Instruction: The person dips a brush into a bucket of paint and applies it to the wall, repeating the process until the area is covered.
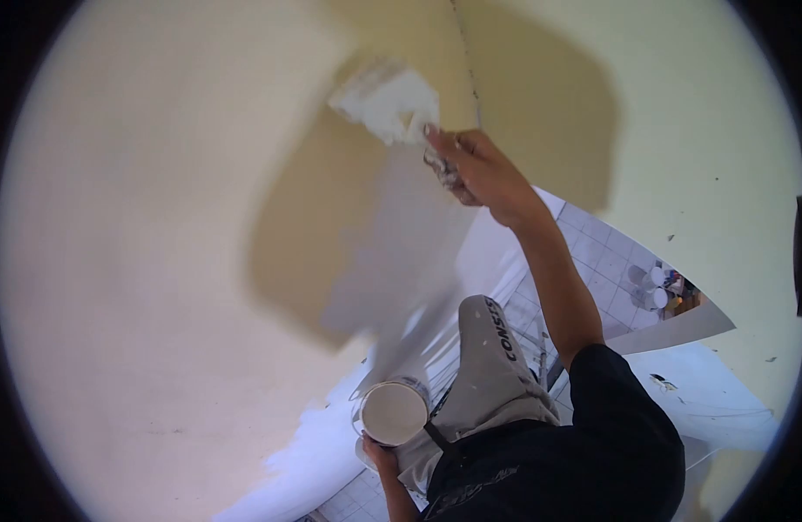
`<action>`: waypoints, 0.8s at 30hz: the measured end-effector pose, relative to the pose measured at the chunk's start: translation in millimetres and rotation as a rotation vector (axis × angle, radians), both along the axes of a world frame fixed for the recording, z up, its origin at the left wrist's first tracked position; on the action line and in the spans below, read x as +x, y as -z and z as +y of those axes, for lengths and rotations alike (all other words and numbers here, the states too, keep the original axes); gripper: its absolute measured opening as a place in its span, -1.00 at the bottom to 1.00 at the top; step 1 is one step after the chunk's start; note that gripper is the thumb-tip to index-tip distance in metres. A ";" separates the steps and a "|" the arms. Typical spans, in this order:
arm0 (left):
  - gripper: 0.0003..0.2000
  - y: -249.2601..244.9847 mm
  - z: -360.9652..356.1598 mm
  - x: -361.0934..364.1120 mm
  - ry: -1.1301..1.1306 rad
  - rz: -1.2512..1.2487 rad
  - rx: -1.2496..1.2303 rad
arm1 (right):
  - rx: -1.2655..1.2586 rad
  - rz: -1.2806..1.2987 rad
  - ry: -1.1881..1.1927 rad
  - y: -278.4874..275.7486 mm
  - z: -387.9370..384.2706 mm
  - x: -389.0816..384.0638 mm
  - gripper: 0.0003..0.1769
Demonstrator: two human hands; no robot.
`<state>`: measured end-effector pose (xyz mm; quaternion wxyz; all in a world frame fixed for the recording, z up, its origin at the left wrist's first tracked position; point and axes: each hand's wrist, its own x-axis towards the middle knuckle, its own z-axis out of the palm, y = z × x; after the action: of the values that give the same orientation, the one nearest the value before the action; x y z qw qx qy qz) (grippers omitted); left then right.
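With my right arm stretched up, my right hand (466,170) is closed on a wide paintbrush (388,103) thickly coated in white. The brush head lies against or close over the yellowish wall (305,252), near the corner line; the fingers hide its handle. White smears show on the knuckles. Down by my lap, my left hand (381,454) grips the lower side of a round paint bucket (394,414). Off-white paint fills the bucket's mouth, and its wire handle hangs at the side. Part of the left fingers is hidden beneath the bucket.
A whiter painted area (318,452) borders the yellowish part low on the wall. A second wall (705,113) meets it at the corner on the right. Far below on the tiled floor (597,252) stand white containers (651,291) and small items. Ladder-like rails show beside my leg.
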<state>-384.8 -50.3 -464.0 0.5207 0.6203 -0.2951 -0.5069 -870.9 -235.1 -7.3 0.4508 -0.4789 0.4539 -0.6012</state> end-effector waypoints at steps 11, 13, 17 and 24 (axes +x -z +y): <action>-0.59 -8.9 11.4 -16.4 -0.259 0.188 0.082 | 0.312 -0.273 -0.059 242.3 -27.8 53.7 -0.43; -0.59 -10.5 12.9 -9.2 -0.279 0.204 0.074 | 0.426 -0.217 -0.062 281.0 -10.9 57.7 -0.43; -0.61 0.8 -1.8 -5.2 -0.211 0.224 0.070 | 0.624 -0.050 0.088 297.7 23.9 66.8 -0.43; -0.48 35.8 20.3 2.6 -0.126 -0.167 0.092 | 0.773 0.148 -0.147 276.3 91.4 105.4 -0.45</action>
<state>-382.2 -30.0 -499.7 0.4960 0.7012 -0.2743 -0.4326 -765.6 -143.7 -283.5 0.6056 -0.3471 0.6426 -0.3159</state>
